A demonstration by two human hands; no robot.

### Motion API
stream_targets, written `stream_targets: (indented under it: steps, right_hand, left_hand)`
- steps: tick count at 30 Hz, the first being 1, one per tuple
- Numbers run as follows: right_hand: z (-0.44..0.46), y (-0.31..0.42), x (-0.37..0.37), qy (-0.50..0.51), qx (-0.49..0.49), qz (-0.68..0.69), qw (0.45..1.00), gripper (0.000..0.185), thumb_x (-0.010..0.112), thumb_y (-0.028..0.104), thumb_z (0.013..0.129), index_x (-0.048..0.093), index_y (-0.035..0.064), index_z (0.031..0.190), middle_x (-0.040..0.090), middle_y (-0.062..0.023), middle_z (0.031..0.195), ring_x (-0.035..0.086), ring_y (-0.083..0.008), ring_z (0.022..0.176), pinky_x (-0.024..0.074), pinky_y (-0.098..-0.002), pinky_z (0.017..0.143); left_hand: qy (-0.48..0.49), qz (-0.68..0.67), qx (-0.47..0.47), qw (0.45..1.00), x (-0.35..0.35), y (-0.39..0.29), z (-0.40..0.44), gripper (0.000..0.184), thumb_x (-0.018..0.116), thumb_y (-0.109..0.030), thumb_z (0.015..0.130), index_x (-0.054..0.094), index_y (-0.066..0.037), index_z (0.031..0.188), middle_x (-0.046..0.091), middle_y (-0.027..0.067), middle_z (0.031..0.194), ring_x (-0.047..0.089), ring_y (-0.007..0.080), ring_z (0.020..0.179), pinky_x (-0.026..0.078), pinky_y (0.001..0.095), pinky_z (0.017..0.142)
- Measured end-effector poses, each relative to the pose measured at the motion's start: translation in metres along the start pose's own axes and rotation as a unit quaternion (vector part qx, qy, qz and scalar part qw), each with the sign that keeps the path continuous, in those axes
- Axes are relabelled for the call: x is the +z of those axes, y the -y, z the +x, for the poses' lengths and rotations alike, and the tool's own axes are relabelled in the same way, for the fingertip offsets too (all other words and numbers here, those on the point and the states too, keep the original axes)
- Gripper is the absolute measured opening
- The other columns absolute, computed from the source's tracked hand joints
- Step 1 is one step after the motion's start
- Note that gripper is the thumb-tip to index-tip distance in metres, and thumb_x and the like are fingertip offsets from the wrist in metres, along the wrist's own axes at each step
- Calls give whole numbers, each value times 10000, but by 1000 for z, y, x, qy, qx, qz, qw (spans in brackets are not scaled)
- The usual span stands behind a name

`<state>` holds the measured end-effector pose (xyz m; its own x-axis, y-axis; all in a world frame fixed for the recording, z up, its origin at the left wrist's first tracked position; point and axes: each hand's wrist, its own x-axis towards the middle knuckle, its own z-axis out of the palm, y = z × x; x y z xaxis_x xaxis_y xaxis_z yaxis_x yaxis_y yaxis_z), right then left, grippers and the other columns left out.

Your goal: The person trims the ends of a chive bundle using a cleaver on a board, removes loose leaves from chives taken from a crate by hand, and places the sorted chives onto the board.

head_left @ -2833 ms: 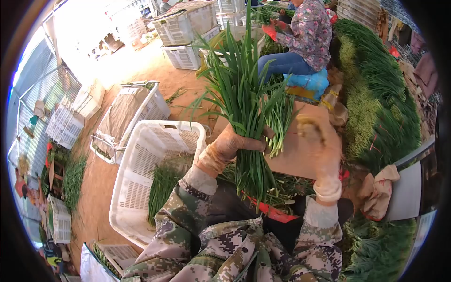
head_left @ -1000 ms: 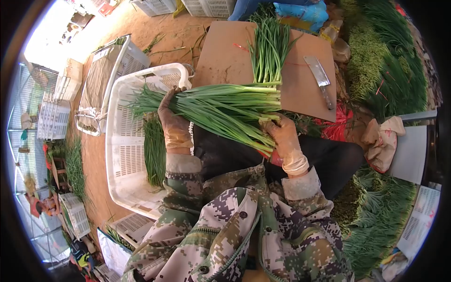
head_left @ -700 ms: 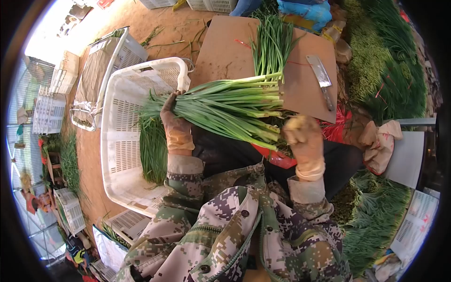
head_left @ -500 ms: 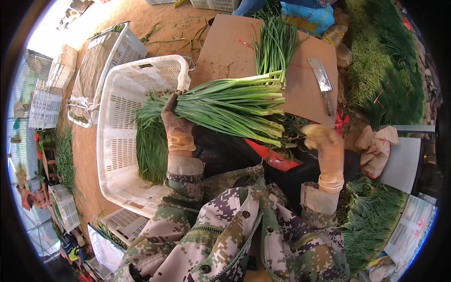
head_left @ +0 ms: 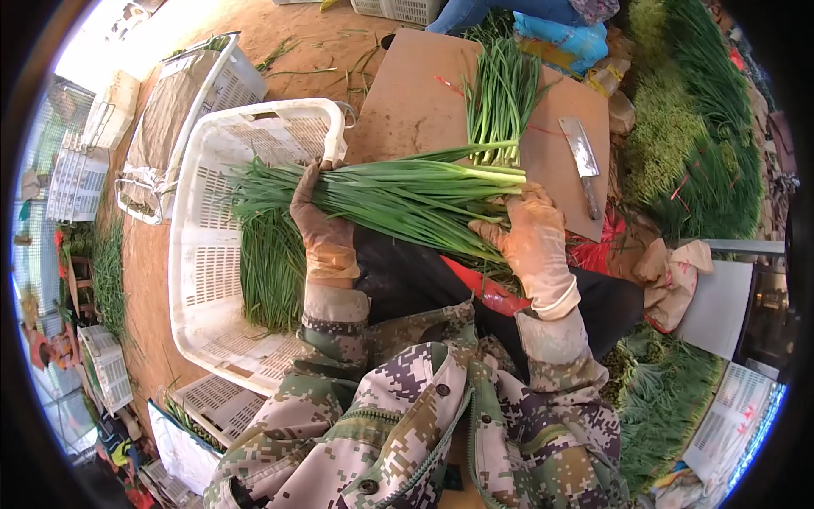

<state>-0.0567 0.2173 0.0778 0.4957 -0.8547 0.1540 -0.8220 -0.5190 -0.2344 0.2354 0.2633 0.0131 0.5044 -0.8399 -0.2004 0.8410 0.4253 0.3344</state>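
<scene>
A long bunch of garlic chives (head_left: 407, 191) lies sideways across my lap, its pale stem ends pointing right. My gloved left hand (head_left: 320, 225) is wrapped round the leafy part, near the crate's rim. At the stem end, my gloved right hand (head_left: 536, 242) closes round the cut ends with the thumb below. Just beyond, a second bunch of chives (head_left: 502, 97) rests on a brown board (head_left: 411, 89). A cleaver (head_left: 582, 157) lies on the board's right side, handle toward me. More leaves hang inside the white plastic crate (head_left: 199, 246) at my left.
Another crate with brown paper (head_left: 174, 119) stands at the far left. Piled greens (head_left: 712, 153) cover the ground on the right, and more greens (head_left: 670, 407) lie near my right elbow. A blue-trousered leg (head_left: 475, 15) of another person shows beyond the board. Red plastic (head_left: 598, 250) lies beside the board.
My right hand has moved left from beside the board and taken hold of the stem ends of the bunch. My left hand keeps its grip in nearly the same place.
</scene>
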Motion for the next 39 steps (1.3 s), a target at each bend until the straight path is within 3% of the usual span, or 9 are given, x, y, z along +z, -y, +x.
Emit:
stream_targets:
  steps: [4,6,8,14,22,25,27,34,39]
  right_hand:
    - [12,2,1,155,13,-78,985,721,600,692,783,707,15,1008,671,-201,1012,635,-381,953,483,-487,827]
    - [8,-3,18,155,-5,-67,986,767,561,729,785,705,11,1014,673,-205,999,642,-394,917,477,-490,818]
    - [5,-4,24,72,-36,-52,995,726,569,734,780,741,32,848,699,-139,778,651,-325,809,440,-444,810]
    - [5,-3,25,-52,-54,-62,995,661,608,724,730,743,92,873,667,-69,775,583,-269,883,403,-438,739]
    - [9,-6,28,104,28,-128,986,679,595,731,751,709,119,1021,680,-79,870,605,-280,856,416,-453,668]
    - [15,-6,37,20,-38,70,997,653,650,642,793,689,65,1096,698,-157,979,635,-357,945,474,-482,789]
    - [20,10,24,53,75,231,969,592,721,498,812,659,15,1147,677,-216,1086,616,-398,1041,481,-449,897]
    - [14,18,30,33,95,272,957,445,750,298,815,657,23,1152,678,-190,1098,595,-382,1094,471,-456,913]
    - [6,38,14,2,-90,117,989,293,662,114,850,658,12,1124,680,-179,1085,621,-387,1016,484,-448,896]
  left_hand:
    - [-1,15,2,1000,2,0,-3,157,615,-94,919,627,22,1024,677,105,936,631,266,940,520,408,898]
    - [-13,38,13,999,3,0,-5,153,626,-89,911,638,21,1016,679,106,928,632,273,930,519,412,899]
    - [-16,35,15,999,9,-1,-7,147,636,-88,904,651,20,1002,684,113,920,635,275,915,520,412,889]
    - [-24,50,29,998,9,-3,-6,151,636,-81,902,658,28,1004,686,124,920,641,273,907,524,400,879]
    - [-7,60,15,998,18,2,-13,170,613,-78,914,648,28,1043,675,119,940,643,261,910,527,386,875]
    - [16,44,-2,999,25,4,-16,175,613,-77,913,642,26,1052,668,114,942,641,256,914,527,385,873]
    - [14,32,-2,999,27,6,-16,165,611,-97,915,644,8,1039,680,101,916,656,265,895,544,403,835]
    - [21,43,-16,999,29,0,-20,143,621,-84,909,649,5,1017,671,101,920,639,246,919,533,392,861]
    - [26,54,-30,998,36,3,-24,138,620,-84,911,647,5,1013,673,105,908,644,250,913,538,394,860]
